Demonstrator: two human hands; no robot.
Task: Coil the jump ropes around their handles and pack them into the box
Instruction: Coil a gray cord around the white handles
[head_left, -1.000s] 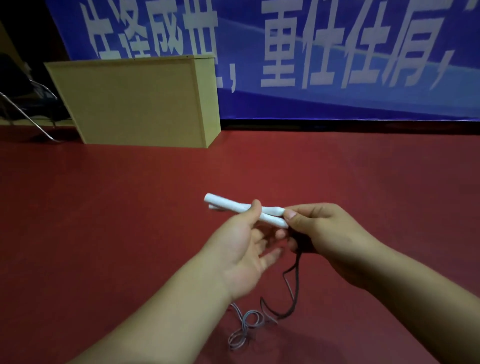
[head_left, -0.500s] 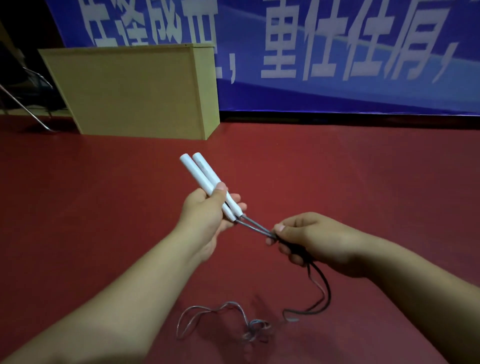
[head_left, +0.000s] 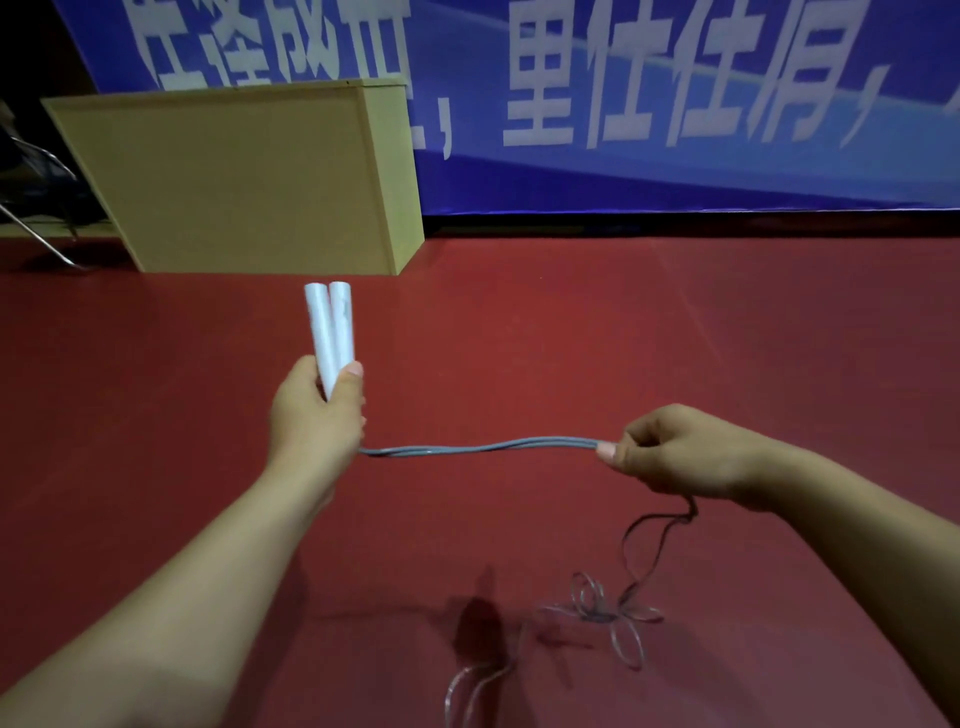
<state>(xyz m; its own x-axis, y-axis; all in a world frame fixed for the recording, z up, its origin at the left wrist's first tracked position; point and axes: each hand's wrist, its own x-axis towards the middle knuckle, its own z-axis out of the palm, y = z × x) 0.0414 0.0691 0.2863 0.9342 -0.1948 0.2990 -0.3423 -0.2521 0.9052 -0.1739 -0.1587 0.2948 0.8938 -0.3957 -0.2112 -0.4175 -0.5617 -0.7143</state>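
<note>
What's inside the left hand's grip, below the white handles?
The left hand covers the two white handles' lower ends. The doubled rope emerges beside it; where rope joins handle is hidden.

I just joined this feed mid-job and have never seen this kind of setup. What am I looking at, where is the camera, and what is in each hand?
There is no machine here: a person works with two bare hands. The single picture comes from a camera worn on the person's head, looking forward and down.

The left hand holds two white jump rope handles together, pointing up. The right hand pinches the doubled grey rope, which stretches between the two hands. The rest of the rope hangs from that grip and lies in loose loops on the red floor.

Behind stands a tan wooden cabinet in front of a blue banner with white characters. No rope is coiled around the handles yet.
</note>
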